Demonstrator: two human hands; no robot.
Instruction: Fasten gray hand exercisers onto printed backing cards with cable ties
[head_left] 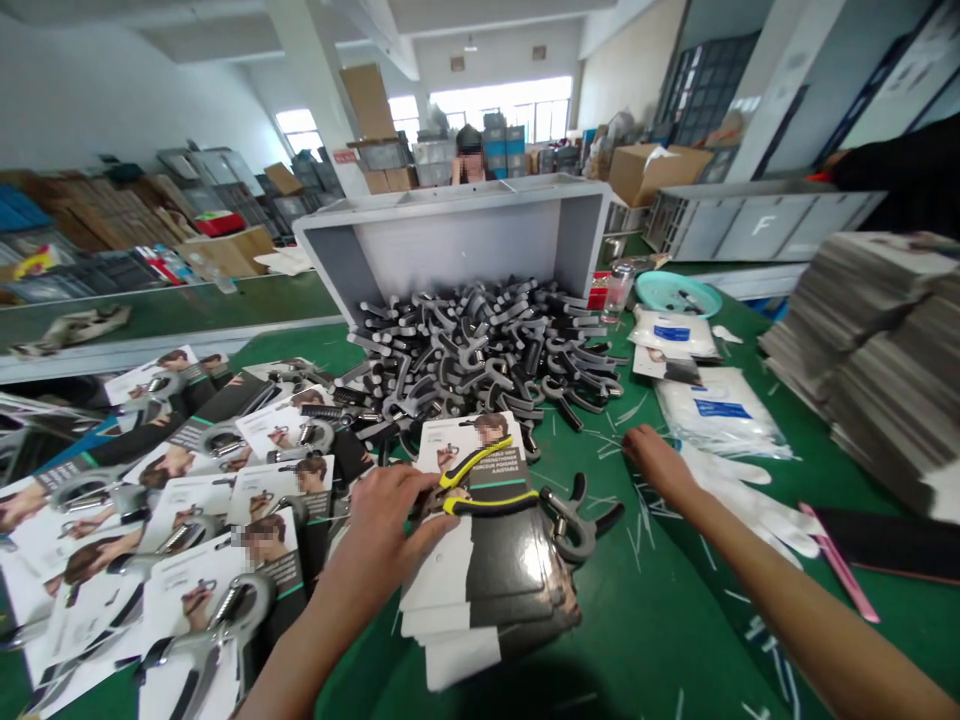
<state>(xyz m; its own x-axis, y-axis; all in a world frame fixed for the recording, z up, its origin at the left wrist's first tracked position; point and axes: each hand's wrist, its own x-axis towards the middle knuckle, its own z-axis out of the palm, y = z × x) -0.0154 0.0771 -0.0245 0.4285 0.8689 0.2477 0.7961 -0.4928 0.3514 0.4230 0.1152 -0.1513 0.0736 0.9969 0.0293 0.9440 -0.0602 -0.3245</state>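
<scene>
My left hand (386, 515) has its fingers and thumb closed around the jaw end of pliers (491, 504) with yellow and black handles. The pliers lie over a stack of printed cards (510, 560), handles pointing right and spread apart. Just right of the stack, a loose grey and black hand grip strengthener (574, 528) rests on the green table. My right hand (651, 455) is down on the table with its fingers pressed together, beside thin clear plastic strips (637, 530). What it pinches, if anything, is hidden.
A tipped grey crate (465, 240) spills a heap of hand grips (480, 350). Carded grips (225, 610) cover the left side. Bags of white strips (720, 410), a white glove (750, 500), a turquoise plate (679, 293) and stacked card (862, 350) stand right. A person (469, 160) is behind.
</scene>
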